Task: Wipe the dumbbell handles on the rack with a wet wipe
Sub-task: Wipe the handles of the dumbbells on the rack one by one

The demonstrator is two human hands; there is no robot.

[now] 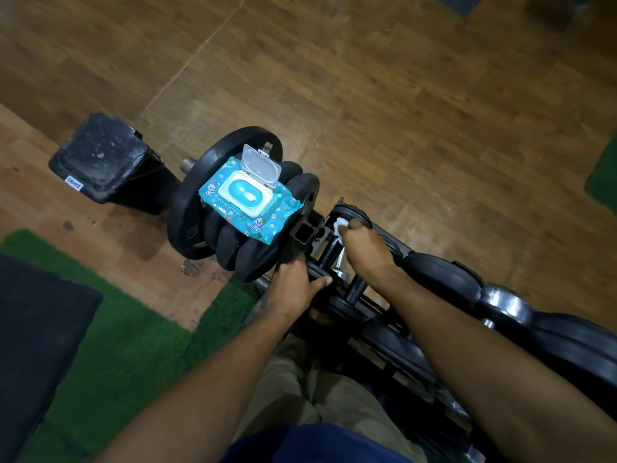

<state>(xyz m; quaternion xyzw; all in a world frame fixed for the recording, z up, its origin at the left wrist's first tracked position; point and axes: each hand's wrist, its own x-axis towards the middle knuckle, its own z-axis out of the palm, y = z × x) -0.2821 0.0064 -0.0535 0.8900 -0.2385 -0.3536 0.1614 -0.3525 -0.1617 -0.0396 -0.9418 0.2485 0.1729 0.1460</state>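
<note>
Right hand (362,243) pinches the wet wipe (340,225) on the dumbbell (334,252) at the rack's (384,309) 12 o'clock end; left hand (297,284) grips its weight. The wipes pack (248,198), perched at 10 o'clock, could slide off if jostled.

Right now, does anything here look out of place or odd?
Yes: the pack of wet wipes lies on top of the stacked weight plates, its lid flipped open, so it could slide off. Dark stains mark the wooden floor beside them.

White wipe (339,225); blue cartoon-print pack (248,202); black plates (187,208); handles (330,250) seemingly black.
</note>
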